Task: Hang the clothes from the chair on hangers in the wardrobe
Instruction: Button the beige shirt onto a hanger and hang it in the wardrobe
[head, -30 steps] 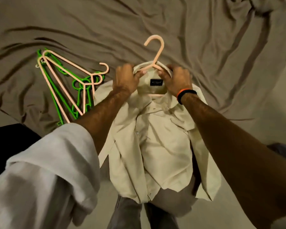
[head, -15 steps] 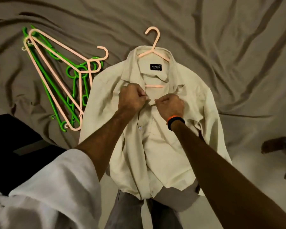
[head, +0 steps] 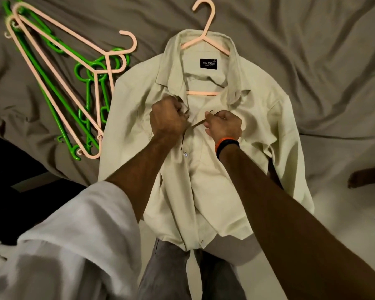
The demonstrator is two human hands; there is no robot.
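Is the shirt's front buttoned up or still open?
Open at the top: the shirt gapes below the collar, where both the left hand and right hand pinch the plackets.

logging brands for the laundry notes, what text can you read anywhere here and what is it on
"NO FUSS": white letters on the black neck label sewn inside the collar of the pale shirt.
A smaller line under it on the same label: too small to read.
No other text shows.
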